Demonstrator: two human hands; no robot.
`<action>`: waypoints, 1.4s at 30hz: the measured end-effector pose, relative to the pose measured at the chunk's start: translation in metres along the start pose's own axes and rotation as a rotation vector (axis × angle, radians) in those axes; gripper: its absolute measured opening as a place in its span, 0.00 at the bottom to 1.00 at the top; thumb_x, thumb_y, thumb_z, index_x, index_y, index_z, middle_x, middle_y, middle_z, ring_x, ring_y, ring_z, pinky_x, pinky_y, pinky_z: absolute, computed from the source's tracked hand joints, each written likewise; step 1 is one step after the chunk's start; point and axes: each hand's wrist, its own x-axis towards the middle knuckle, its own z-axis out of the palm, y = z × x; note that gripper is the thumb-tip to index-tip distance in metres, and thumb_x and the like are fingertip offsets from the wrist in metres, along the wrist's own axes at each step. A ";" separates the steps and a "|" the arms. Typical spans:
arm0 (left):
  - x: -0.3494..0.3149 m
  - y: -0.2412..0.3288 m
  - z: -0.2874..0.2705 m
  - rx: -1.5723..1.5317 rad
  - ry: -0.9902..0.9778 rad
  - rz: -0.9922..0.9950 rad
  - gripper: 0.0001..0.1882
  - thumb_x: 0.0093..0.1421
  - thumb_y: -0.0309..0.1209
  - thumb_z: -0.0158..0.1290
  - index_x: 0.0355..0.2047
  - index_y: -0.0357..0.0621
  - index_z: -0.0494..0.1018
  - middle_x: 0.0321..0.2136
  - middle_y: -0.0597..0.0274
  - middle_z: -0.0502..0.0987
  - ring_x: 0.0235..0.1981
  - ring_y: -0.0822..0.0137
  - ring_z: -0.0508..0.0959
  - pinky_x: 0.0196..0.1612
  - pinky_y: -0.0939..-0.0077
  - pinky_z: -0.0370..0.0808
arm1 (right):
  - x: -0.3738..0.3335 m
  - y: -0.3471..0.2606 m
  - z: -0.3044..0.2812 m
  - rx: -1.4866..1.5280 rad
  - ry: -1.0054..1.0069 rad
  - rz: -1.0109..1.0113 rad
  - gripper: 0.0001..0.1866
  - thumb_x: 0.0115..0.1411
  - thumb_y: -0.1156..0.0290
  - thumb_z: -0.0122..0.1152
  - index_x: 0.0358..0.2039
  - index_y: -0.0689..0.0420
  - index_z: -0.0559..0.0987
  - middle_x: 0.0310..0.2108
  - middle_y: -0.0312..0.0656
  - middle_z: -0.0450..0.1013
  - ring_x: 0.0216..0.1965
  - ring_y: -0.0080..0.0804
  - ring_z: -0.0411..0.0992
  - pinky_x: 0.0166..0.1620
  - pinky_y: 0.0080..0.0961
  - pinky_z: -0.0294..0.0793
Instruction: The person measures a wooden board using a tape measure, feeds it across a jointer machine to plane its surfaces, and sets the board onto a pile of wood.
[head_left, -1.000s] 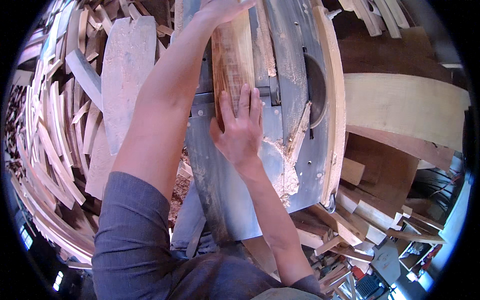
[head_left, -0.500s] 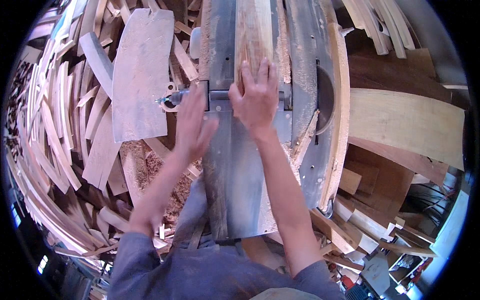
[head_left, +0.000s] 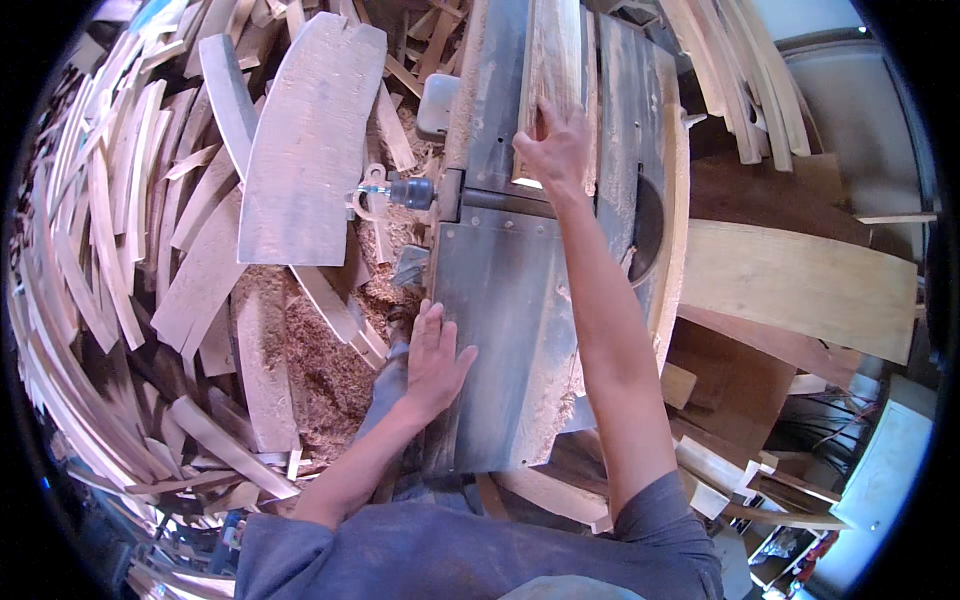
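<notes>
A long pale wooden board [head_left: 551, 60] lies lengthwise on the far table of a jointer-type planing machine [head_left: 500, 330]. My right hand [head_left: 558, 150] grips the board's near end, with the thumb at its left edge and the other fingers bent over the top. That end sits just beyond the dark cutter roller [head_left: 510, 203], which crosses the machine between its two metal tables. My left hand [head_left: 437, 365] is open and holds nothing; its fingers lie along the left edge of the near table. The undersides of the right fingers are hidden.
A wide pale plank [head_left: 310, 140] lies left of the machine, near the spindle chuck [head_left: 410, 193]. Curved offcuts [head_left: 120, 230] pile up at far left, and wood shavings [head_left: 325, 370] cover the ground. Another broad board [head_left: 800, 280] lies to the right.
My right hand has moved from flat on the board to gripping its near end, beyond the roller. My left hand has come back from the roller to the near table's edge. The view has shifted.
</notes>
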 end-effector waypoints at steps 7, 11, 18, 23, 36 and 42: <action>-0.008 -0.002 0.014 0.038 0.086 0.086 0.28 0.64 0.39 0.59 0.55 0.30 0.65 0.68 0.36 0.54 0.70 0.34 0.55 0.70 0.41 0.55 | -0.046 -0.023 -0.115 0.528 -0.368 0.480 0.44 0.45 0.64 0.73 0.64 0.63 0.72 0.57 0.49 0.74 0.55 0.39 0.76 0.56 0.32 0.76; -0.010 0.004 -0.002 0.205 0.027 -0.005 0.28 0.65 0.41 0.56 0.55 0.31 0.66 0.67 0.36 0.59 0.71 0.38 0.54 0.70 0.43 0.54 | -0.172 -0.031 -0.185 1.689 -0.403 0.782 0.45 0.49 0.64 0.69 0.68 0.60 0.65 0.60 0.53 0.71 0.55 0.42 0.75 0.57 0.36 0.79; -0.033 0.105 -0.058 -0.862 -0.086 -0.266 0.24 0.75 0.41 0.43 0.55 0.27 0.68 0.52 0.39 0.76 0.56 0.49 0.75 0.61 0.58 0.69 | -0.366 -0.086 -0.279 2.029 -0.111 1.220 0.34 0.58 0.59 0.56 0.61 0.69 0.70 0.51 0.48 0.77 0.46 0.38 0.80 0.47 0.35 0.84; -0.031 0.095 -0.019 -1.802 -0.214 -0.615 0.24 0.76 0.44 0.42 0.57 0.35 0.71 0.47 0.52 0.81 0.49 0.61 0.80 0.55 0.64 0.76 | -0.439 -0.097 -0.295 2.246 -0.145 1.109 0.33 0.59 0.58 0.51 0.62 0.63 0.71 0.52 0.50 0.77 0.48 0.44 0.79 0.50 0.42 0.82; -0.054 0.127 -0.025 -1.592 -0.309 -0.667 0.22 0.70 0.42 0.54 0.52 0.34 0.74 0.41 0.55 0.82 0.37 0.61 0.84 0.41 0.64 0.83 | -0.552 -0.072 -0.349 2.062 -0.151 1.097 0.33 0.60 0.60 0.58 0.63 0.65 0.69 0.54 0.45 0.76 0.48 0.36 0.79 0.53 0.36 0.79; -0.094 0.153 -0.067 -1.532 -0.177 -0.439 0.19 0.67 0.34 0.58 0.52 0.34 0.73 0.41 0.60 0.81 0.37 0.66 0.83 0.41 0.70 0.81 | -0.611 -0.077 -0.420 1.704 -0.445 1.076 0.34 0.63 0.68 0.62 0.67 0.66 0.65 0.57 0.44 0.73 0.50 0.32 0.77 0.51 0.35 0.81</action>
